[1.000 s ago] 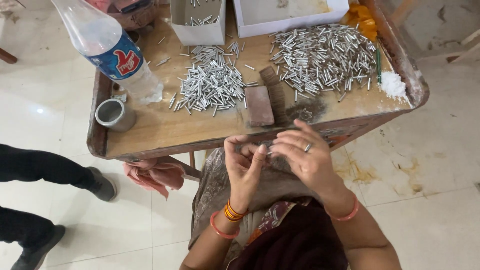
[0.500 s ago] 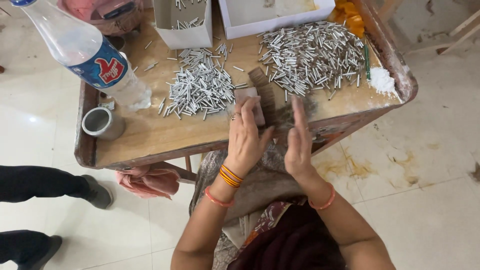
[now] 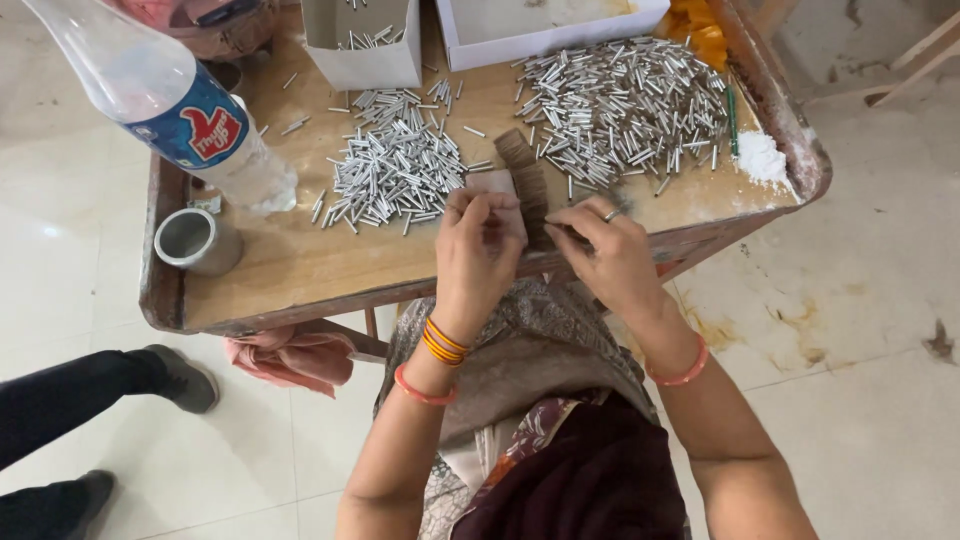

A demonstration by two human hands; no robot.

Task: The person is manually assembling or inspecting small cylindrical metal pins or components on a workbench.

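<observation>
Two hands are down at the near edge of the table, and we've got both of them on the same little job. Our left hand has its fingers curled and pinched around a small pale block, thumb side up, so it's closed on that. Our right hand sits just beside it with the fingertips pressed down on a row of thin brown sticks lying next to the block; we can't tell if it's actually pinching any or just touching them. Right behind the left hand there's a loose heap of short silver tubes, and a bigger heap of silver tubes spreads out behind the right one. Further back stand an open grey carton with a few tubes in it and a white box. Off to the left, a clear plastic bottle lies tilted, with a small metal cup near it. White powder sits by the right rim of the wooden table, and somebody else's dark shoes are on the floor.
</observation>
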